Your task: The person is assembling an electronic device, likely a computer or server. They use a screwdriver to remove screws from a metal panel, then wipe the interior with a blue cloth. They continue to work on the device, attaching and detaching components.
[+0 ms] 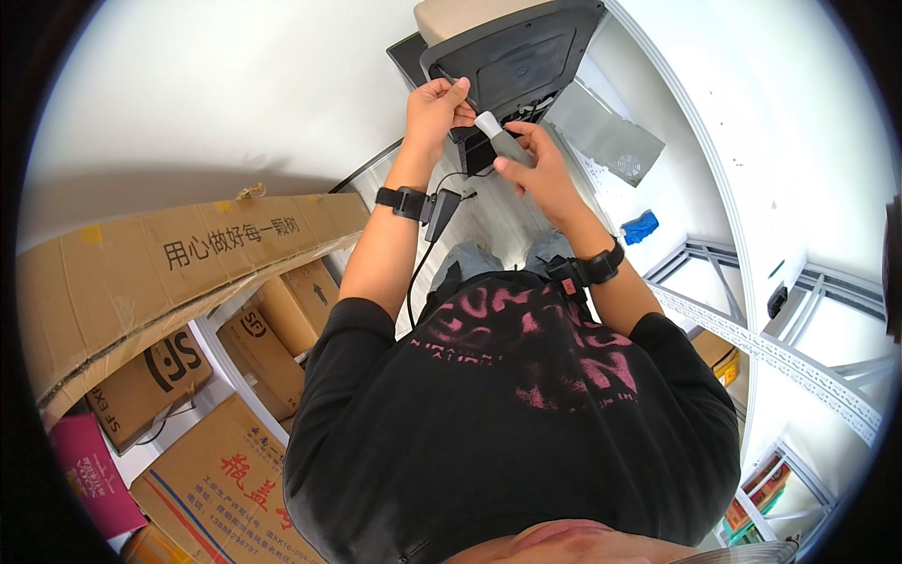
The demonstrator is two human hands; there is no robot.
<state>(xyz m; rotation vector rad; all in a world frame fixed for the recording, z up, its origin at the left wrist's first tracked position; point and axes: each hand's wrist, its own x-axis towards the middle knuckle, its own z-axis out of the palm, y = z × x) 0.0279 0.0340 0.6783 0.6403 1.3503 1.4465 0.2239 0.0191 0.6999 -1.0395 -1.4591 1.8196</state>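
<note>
My right hand (545,174) grips a short brush (507,143) with a grey handle and a whitish head, which tilts up to the left. My left hand (437,117) has its thumb and fingers pinched on a thin black rod (458,86) just left of the brush head. Beyond both hands stands a black plastic panel (531,61) with a beige padded edge (474,17), like the shell of a chair. Dark parts under the panel are partly hidden by my fingers.
At left a long cardboard box (132,258) lies over shelves with several cartons (207,479). A grey metal panel (611,132) leans at the right near a blue item (640,227). White metal racking (780,352) runs along the right. A black cable (418,277) hangs by my left forearm.
</note>
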